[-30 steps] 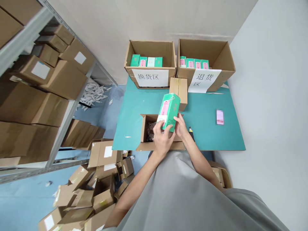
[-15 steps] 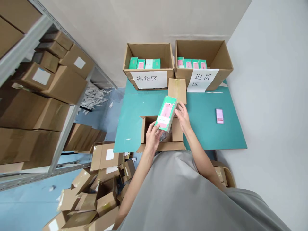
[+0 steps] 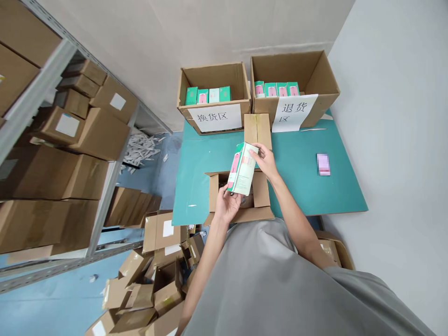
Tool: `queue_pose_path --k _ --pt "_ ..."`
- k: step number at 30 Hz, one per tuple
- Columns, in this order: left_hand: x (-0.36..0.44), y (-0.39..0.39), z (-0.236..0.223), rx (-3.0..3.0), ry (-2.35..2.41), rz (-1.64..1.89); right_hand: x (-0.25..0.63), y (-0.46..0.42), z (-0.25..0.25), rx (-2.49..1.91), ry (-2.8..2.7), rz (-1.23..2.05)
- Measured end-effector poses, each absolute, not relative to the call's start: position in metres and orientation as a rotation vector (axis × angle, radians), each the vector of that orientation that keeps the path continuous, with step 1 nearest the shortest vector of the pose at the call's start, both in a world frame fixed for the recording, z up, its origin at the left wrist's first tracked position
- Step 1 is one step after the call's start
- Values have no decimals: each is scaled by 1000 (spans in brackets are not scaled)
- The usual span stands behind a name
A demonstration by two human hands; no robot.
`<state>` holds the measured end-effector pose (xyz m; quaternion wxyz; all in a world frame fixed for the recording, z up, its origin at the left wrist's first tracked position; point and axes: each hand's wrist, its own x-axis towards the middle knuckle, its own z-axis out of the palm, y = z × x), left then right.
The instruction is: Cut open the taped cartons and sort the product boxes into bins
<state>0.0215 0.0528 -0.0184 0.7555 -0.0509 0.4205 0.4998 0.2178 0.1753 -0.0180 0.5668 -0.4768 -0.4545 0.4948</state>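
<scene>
Held up in both hands is a green and white product box (image 3: 244, 173), tilted so that a pale printed side and part of the pink-pictured front show. My left hand (image 3: 227, 205) supports its lower end, fingers beneath it. At the upper right edge my right hand (image 3: 265, 161) grips it, thumb on the pale side. Under the box stands an open cardboard carton (image 3: 262, 190) with its flaps out; the contents are mostly hidden. Just behind lies a closed brown carton (image 3: 257, 126).
Two labelled cartons, a left one (image 3: 194, 119) and a right one (image 3: 324, 105), hold several green boxes at the back of the green table (image 3: 297, 191). A blurred-out pink item (image 3: 323, 164) lies at right. Loaded shelves (image 3: 105, 186) and piled cartons (image 3: 168, 294) are on the left.
The box has been turned from its pink front to its pale printed side. My right hand has closed on its upper edge, and my left hand has moved under its lower end.
</scene>
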Motion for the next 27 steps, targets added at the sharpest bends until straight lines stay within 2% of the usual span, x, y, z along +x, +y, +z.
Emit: queue_pose_path --k 7,15,27 --pt "23 58 -6 -26 1007 1096 217 182 -19 -1165 -1083 1160" --pt "20 77 30 99 981 1040 227 187 -1 -1134 -1077 1222" --pt "30 157 40 281 1155 1114 211 165 -9 -1120 -1017 1350"
